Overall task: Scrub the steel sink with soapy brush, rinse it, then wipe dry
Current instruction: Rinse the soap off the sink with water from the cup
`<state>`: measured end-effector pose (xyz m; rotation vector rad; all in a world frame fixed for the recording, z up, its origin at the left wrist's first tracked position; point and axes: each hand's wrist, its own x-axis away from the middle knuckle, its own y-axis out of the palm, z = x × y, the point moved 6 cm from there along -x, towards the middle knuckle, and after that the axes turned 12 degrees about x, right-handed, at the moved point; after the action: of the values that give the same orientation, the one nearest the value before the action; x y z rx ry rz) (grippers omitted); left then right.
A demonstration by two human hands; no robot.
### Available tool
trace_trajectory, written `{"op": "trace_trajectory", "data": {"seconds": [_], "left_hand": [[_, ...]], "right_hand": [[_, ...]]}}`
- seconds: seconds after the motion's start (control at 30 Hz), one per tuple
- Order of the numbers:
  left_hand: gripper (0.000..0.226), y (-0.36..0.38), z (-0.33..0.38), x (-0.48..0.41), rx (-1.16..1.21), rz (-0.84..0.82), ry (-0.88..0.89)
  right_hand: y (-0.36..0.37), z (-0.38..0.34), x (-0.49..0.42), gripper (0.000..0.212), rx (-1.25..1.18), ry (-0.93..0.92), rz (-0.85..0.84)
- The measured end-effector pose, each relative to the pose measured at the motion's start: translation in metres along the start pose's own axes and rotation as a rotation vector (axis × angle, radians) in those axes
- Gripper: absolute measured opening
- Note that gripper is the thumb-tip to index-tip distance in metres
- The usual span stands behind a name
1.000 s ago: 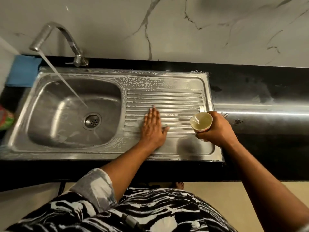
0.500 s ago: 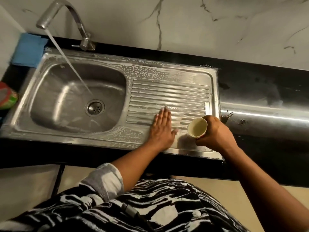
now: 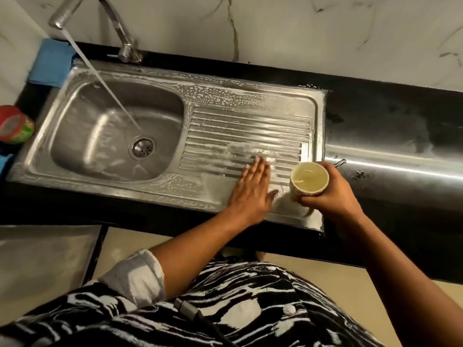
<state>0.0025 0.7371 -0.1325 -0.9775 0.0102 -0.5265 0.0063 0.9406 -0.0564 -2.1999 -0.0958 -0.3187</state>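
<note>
One head-worn camera looks steeply down from close above the steel sink (image 3: 120,136), tilted, facing the marble wall (image 3: 275,28) behind it.

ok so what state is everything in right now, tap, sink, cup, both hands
tap: on, water streaming into the basin
basin: wet, not filled
drainboard: soapy, foam streaks across its ridges
cup: mouth up, a little liquid inside
left hand: flat on the drainboard, fingers straight
right hand: grips the cup
blue cloth: lying by the sink's back left corner, untouched
</note>
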Motion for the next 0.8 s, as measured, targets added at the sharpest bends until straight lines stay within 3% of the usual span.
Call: {"op": "trace_trajectory", "data": {"seconds": [0.13, 0.27, 0.37, 0.53, 0.8], "left_hand": [[0.093, 0.054, 0.072, 0.024, 0.022, -0.109, 0.193], [0.096, 0.099, 0.091, 0.037, -0.052, -0.157, 0.182], [0.093, 0.106, 0.08, 0.037, -0.158, -0.12, 0.141], [0.09, 0.081, 0.045, 0.032, -0.102, -0.012, -0.019], [0.096, 0.002, -0.078, 0.045, -0.09, 0.156, -0.269]], "right_hand": [[-0.019, 0.03, 0.016, 0.083, 0.042, 0.004, -0.002], [-0.031, 0.055, 0.033, 0.083, 0.197, -0.005, -0.025], [-0.032, 0.063, 0.046, 0.086, 0.266, -0.017, -0.047], [-0.022, 0.045, 0.054, 0.093, 0.324, -0.025, -0.062], [0.044, -0.036, 0.053, 0.104, 0.606, -0.276, -0.097]]}}
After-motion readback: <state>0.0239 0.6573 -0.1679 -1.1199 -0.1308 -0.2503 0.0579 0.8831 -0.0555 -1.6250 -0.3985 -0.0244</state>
